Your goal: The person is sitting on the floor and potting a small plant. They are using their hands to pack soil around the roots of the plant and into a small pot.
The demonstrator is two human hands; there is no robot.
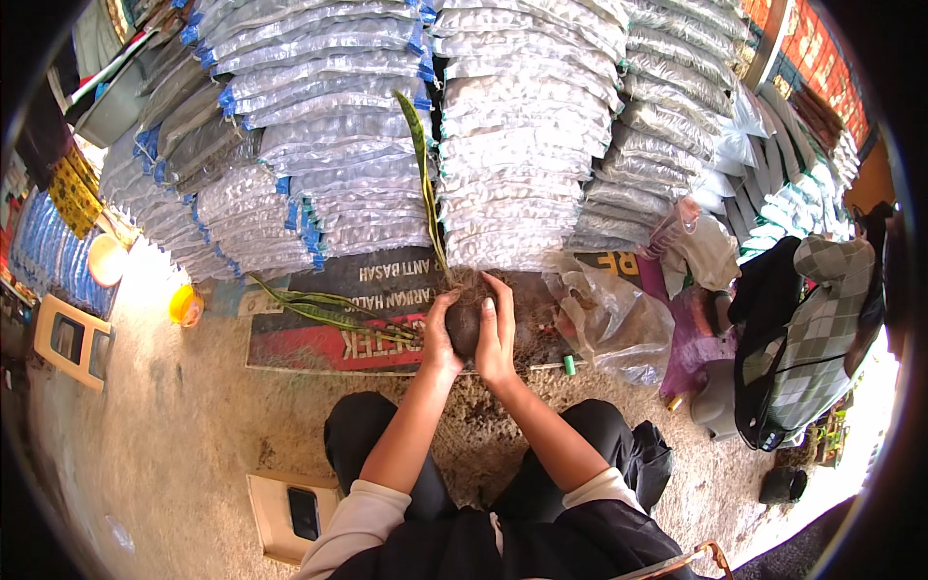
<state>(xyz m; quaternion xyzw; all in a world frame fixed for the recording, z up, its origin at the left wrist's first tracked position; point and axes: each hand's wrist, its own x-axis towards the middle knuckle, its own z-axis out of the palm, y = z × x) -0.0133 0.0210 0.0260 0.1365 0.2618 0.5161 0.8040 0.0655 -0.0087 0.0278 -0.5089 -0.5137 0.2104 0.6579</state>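
My left hand [440,335] and my right hand [496,335] cup a dark, rounded root ball [464,328] from both sides, fingers pointing away from me. Fine brown roots [471,285] fray out over its top. From its far left side rises one long snake plant leaf [423,167], green with yellow edges. A few more snake plant leaves [319,308] lie to the left on a flat printed sheet [297,351] beneath my hands. To the right, a crumpled clear plastic bag [620,330] rests partly on this sheet, near a small green cylinder [569,365].
Stacked clear bags of pebbles [515,159] form a wall ahead. A yellow container [185,305] and a beige stool [72,342] stand at left; another beige stool-like object [264,522] is near my left knee. At right sits a person in a checked garment [826,312].
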